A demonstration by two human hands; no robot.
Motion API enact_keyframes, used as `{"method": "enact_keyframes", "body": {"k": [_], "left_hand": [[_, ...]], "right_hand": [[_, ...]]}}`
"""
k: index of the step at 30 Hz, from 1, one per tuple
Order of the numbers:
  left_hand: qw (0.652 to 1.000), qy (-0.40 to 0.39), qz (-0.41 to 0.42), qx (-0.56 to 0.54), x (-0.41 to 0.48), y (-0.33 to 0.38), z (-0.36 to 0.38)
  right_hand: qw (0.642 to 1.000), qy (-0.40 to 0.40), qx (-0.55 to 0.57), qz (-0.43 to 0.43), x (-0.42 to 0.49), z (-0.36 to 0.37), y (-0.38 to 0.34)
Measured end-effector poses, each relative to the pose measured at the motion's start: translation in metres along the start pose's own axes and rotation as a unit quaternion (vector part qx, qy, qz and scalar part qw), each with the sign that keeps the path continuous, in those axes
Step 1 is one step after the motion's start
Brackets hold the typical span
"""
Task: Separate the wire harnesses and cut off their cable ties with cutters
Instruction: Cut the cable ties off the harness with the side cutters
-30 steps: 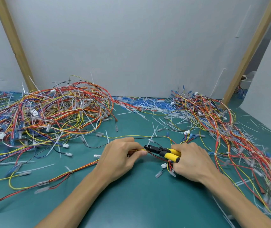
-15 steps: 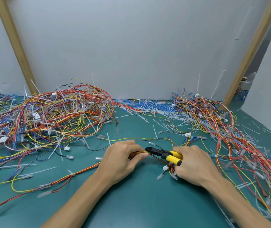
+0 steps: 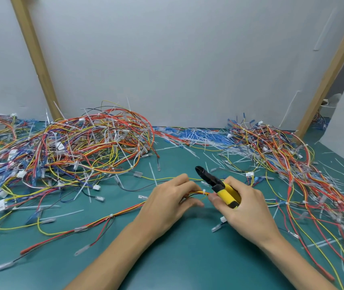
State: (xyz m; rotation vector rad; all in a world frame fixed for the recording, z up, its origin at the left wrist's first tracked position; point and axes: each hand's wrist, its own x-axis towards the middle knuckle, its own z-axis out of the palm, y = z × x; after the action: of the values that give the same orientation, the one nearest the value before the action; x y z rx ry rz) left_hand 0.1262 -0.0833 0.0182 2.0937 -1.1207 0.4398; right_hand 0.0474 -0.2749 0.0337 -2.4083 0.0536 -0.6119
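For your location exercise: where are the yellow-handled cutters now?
Head view, right of centre: the yellow-handled cutters sit gripped in the right hand, beside the left hand.

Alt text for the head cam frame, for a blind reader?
Two bare hands work over a green table: the left hand pinches a thin orange-and-yellow wire harness beside a white cable tie, the right hand grips yellow-handled cutters, tip pointing away from the wires. Tangled harness piles lie on both sides, cut ties scattered between.
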Motion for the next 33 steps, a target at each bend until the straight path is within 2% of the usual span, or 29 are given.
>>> {"method": "enact_keyframes", "body": {"k": [4,7,9,11,15,17,20,22,24,27,29,33], "left_hand": [[1.000,0.010,0.008,0.024,-0.001,0.004,0.000],[0.996,0.042,0.037,0.063,0.003,0.005,-0.003],[0.990,0.102,0.041,0.091,0.006,0.004,-0.008],[0.979,0.182,0.011,0.086,0.009,-0.001,-0.016],[0.959,0.273,-0.082,-0.002,0.011,-0.010,-0.027],[0.958,0.247,-0.136,-0.040,0.009,-0.013,-0.025],[0.977,0.092,-0.184,-0.053,0.003,-0.018,-0.016],[0.982,-0.015,-0.188,-0.021,-0.001,-0.017,-0.013],[0.981,-0.072,-0.167,0.062,-0.001,-0.015,-0.014],[0.968,-0.089,-0.150,0.183,0.001,-0.016,-0.015],[0.959,-0.081,-0.171,0.212,0.003,-0.016,-0.017],[0.929,0.005,-0.228,0.292,0.007,-0.010,-0.027]], "right_hand": [[0.999,-0.015,0.003,0.031,0.001,0.005,0.002],[0.998,0.003,0.030,0.053,0.005,0.004,0.007],[0.995,0.020,0.060,0.074,0.008,0.001,0.012],[0.991,0.033,0.087,0.095,0.011,-0.002,0.018],[0.982,0.042,0.131,0.131,0.016,-0.007,0.030],[0.979,0.039,0.147,0.139,0.017,-0.007,0.033],[0.978,0.045,0.149,0.141,0.016,-0.005,0.034],[0.977,0.054,0.147,0.144,0.016,-0.005,0.033],[0.976,0.063,0.145,0.146,0.017,-0.006,0.033],[0.976,0.073,0.138,0.152,0.017,-0.008,0.035],[0.976,0.075,0.132,0.157,0.017,-0.008,0.035],[0.979,0.079,0.105,0.156,0.017,-0.007,0.032]]}}
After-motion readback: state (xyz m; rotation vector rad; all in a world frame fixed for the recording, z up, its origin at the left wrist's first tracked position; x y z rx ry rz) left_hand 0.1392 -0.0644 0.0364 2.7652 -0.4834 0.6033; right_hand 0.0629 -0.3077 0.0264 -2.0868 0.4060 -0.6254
